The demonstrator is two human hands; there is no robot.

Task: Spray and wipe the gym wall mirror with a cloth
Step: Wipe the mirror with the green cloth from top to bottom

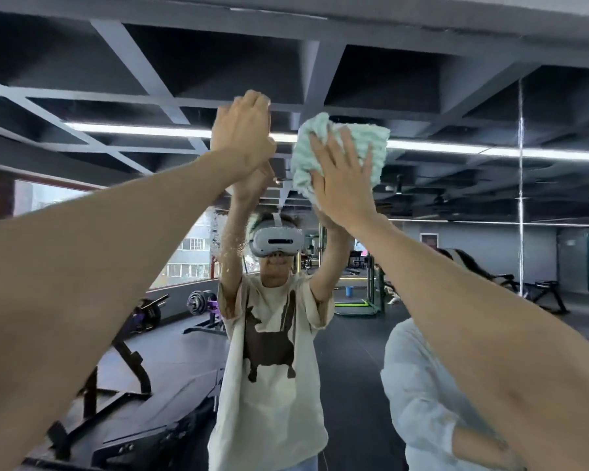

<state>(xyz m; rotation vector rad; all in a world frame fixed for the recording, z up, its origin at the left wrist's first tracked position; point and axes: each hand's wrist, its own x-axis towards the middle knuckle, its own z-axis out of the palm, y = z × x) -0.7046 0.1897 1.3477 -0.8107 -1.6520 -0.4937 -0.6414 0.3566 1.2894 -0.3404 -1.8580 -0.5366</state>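
Observation:
The wall mirror [456, 107] fills the view and reflects me with both arms raised. My right hand [340, 185] presses a crumpled pale green cloth [371, 141] flat against the glass, high up, with its fingers spread and straight. My left hand [242, 130] is raised just left of the cloth, its back toward me and its fingers curled round a small pale spray bottle [268, 100], of which only a sliver shows. A patch of spray droplets [218, 239] runs down the glass below the left hand.
A vertical seam [521, 171] splits the mirror panels at the right. The reflection shows weight benches [123, 355] and plates at the left, a green rack [357, 300] at the back, and a second person in a white top [419, 385] beside me.

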